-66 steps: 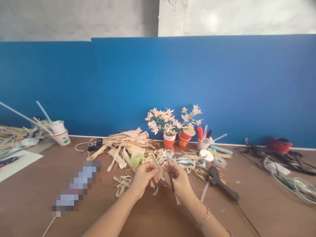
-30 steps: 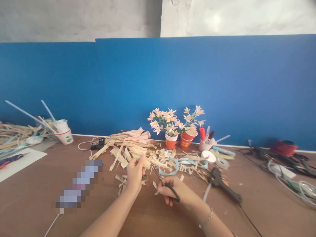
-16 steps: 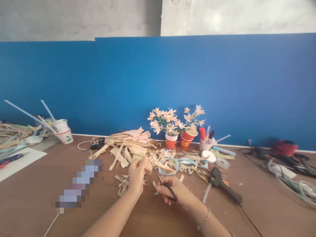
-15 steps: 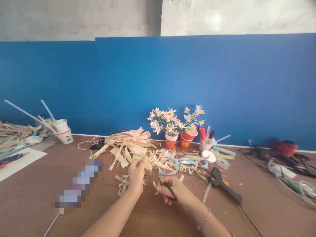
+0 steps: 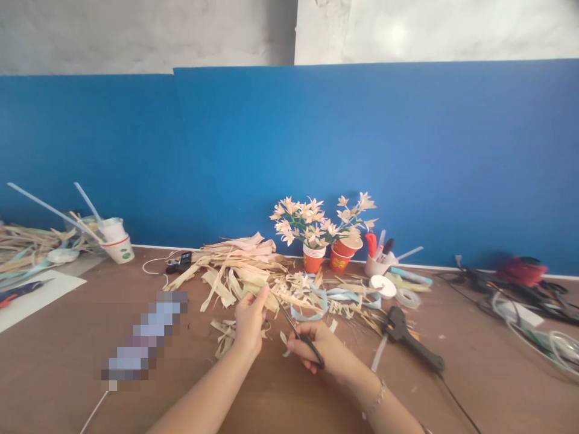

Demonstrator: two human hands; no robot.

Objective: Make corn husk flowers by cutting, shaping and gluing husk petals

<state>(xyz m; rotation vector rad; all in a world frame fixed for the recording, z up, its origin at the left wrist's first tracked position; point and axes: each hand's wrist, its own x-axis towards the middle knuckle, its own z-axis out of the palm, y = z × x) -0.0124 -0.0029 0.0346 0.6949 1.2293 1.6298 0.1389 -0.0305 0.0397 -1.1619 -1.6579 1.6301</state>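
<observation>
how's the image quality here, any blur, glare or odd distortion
Head view: bright hot spot on the pale wall; soft shadow on the blue panel behind the flowers; phone-like item pixelated; scissors slightly soft.

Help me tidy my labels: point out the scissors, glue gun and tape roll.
Scissors [image 5: 319, 354], head view, on the black handle loop.
Glue gun [image 5: 418, 348], head view, on the dark handle.
Tape roll [image 5: 409, 305], head view, on its lower rim.
</observation>
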